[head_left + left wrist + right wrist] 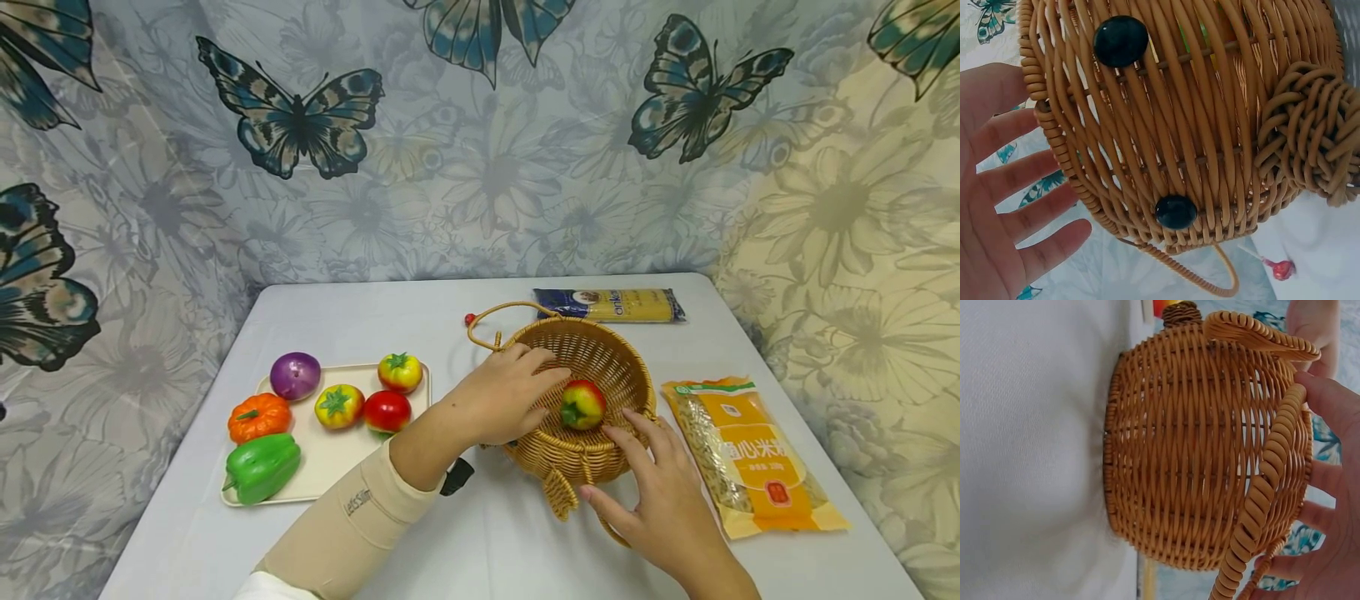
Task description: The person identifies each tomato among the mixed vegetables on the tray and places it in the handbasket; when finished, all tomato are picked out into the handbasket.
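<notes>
A round wicker basket (637, 354) stands between the hands, with black button eyes (1121, 41) and a woven knob (1313, 128) on its left side. Inside lies one red-and-yellow toy fruit (588, 400) with a green calyx. My left hand (498, 396) reaches over the left rim, fingers extended and spread above the basket's inside. On the right, my right hand (660, 483) lies along the rim; its fingers reach over the edge and its thumb is at the wrapped handle (1266, 481). Neither hand is around the fruit.
Left of the basket, a cream tray (330, 471) carries an orange pumpkin (258, 417), green pepper (262, 468), purple vegetable (295, 376) and several tomato-like fruits (340, 406). An orange food bag (757, 458) lies right, a spaghetti pack (630, 305) behind, near a red lollipop (470, 319).
</notes>
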Demonstrator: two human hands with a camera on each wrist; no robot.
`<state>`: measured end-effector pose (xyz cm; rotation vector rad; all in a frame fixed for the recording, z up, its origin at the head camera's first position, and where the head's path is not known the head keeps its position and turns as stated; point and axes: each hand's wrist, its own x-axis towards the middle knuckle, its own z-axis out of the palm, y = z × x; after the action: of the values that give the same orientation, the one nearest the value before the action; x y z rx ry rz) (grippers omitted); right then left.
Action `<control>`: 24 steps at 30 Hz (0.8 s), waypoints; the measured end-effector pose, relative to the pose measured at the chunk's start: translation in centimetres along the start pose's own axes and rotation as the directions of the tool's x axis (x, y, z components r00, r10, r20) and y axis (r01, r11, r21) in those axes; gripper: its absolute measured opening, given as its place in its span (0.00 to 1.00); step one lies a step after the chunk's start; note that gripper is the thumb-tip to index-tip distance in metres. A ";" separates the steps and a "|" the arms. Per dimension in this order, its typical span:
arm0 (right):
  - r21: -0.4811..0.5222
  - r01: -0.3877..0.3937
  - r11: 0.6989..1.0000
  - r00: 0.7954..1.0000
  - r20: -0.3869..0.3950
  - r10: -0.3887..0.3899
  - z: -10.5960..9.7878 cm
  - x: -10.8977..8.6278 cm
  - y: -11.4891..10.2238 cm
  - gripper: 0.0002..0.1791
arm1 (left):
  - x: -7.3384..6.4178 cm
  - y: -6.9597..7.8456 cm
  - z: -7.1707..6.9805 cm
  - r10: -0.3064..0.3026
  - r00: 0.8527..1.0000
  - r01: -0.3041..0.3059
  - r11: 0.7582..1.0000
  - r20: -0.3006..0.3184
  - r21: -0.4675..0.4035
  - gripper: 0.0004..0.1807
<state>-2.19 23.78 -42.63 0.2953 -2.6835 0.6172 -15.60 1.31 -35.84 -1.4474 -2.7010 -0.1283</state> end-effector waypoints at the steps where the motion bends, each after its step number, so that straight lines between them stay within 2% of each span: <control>1: -0.002 -0.001 1.000 1.000 0.002 0.001 0.0 0.0 0.0 0.41 | -0.1 0.0 0.0 -0.002 1.000 0.002 1.000 -0.001 0.004 0.31; 14: 0.008 -0.029 1.000 0.999 0.015 0.028 -0.1 0.1 -0.3 0.42 | -2.4 -1.1 -0.3 -0.088 0.996 0.088 0.993 0.007 -0.080 0.32; 24: 0.023 -0.035 0.999 0.999 -0.019 0.035 -0.2 -0.2 -0.5 0.42 | -4.2 -2.0 -0.4 -0.136 0.991 0.136 0.986 0.015 -0.096 0.32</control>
<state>-1.82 23.45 -42.31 0.2475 -2.6698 0.6581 -14.94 -3.29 -35.97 -1.2877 -2.8366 -0.2652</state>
